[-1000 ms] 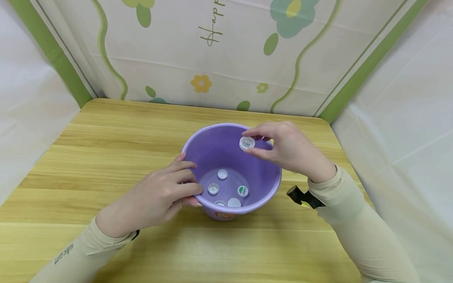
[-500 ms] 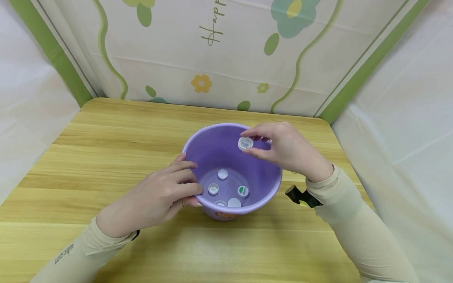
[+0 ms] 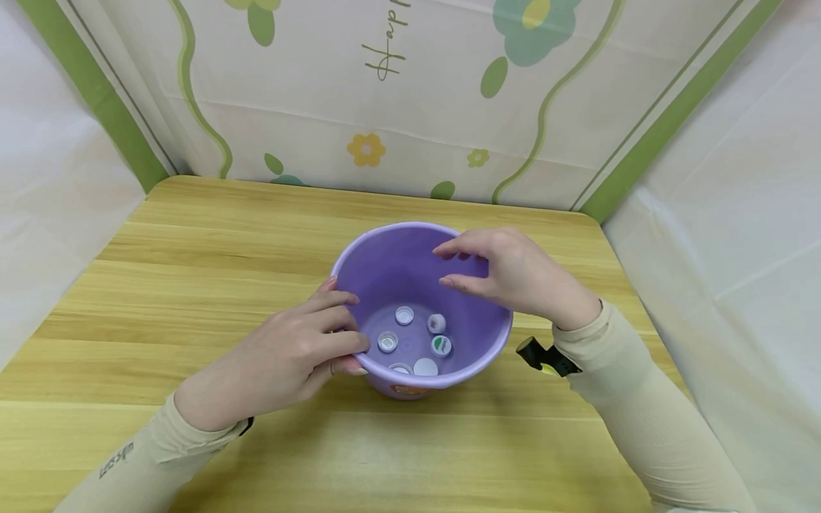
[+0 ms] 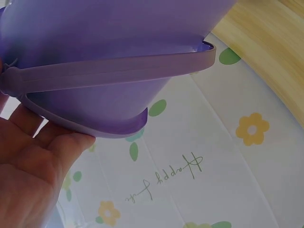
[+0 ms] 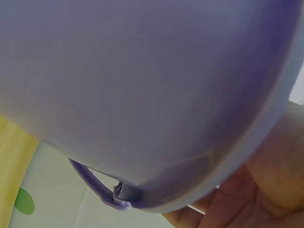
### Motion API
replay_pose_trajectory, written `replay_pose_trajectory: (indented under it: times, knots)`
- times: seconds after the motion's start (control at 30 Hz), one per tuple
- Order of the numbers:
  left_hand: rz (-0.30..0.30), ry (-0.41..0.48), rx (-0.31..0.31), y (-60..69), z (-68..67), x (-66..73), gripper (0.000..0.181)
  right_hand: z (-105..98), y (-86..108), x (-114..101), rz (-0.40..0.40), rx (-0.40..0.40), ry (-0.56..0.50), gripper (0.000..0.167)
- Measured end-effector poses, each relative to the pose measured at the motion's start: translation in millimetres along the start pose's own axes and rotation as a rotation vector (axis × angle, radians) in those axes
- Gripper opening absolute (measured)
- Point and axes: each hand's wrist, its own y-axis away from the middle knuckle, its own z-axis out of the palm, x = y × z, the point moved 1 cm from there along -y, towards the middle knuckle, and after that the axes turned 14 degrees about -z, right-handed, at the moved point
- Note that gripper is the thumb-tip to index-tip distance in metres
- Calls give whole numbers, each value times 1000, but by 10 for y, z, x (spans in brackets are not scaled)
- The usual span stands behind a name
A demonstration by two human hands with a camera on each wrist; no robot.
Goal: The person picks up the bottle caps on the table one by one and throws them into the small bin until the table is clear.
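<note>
A purple bucket (image 3: 391,267) stands on the wooden table, seen from above in the head view. My left hand (image 3: 288,349) grips its left rim, fingers over the edge and thumb outside. Above the bucket's right side, my right hand (image 3: 516,274) holds nothing, its thumb and fingers spread apart. On the bucket floor lie several small white bottle caps. One white cap (image 3: 437,323) is tipped on its side, near a cap with a green mark (image 3: 441,347). The left wrist view shows the bucket's handle (image 4: 118,71) hanging along the outer wall.
The wooden table (image 3: 192,285) extends around the bucket. Behind it hangs a white cloth (image 3: 423,114) printed with flowers, and pale sheets hang at both sides. An orange sticker (image 3: 408,390) is on the bucket's near outside.
The white cap that my right hand pinched has dropped to the bucket floor. Thumb and fingers of that hand have parted. My left hand stays on the rim.
</note>
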Motion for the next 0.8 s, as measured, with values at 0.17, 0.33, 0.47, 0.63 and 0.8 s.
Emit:
replay_pose_trajectory:
  times: [0.17, 0.33, 0.47, 0.63, 0.8]
  knots:
    - [-2, 0, -3, 1, 4, -3, 41, -35, 56, 15, -21, 71, 29, 26]
    - [-7, 0, -4, 5, 10, -4, 44, -115, 147, 43, -27, 162, 39, 24]
    - [-11, 3, -5, 7, 10, -3, 44, -198, 256, 93, -15, 225, 76, 23]
    - [-15, 8, -8, 7, 5, 1, 43, -300, 432, 187, 41, 275, 123, 25]
    - [-16, 7, -10, 7, 4, 7, 42, -344, 636, 308, 140, 269, 109, 24]
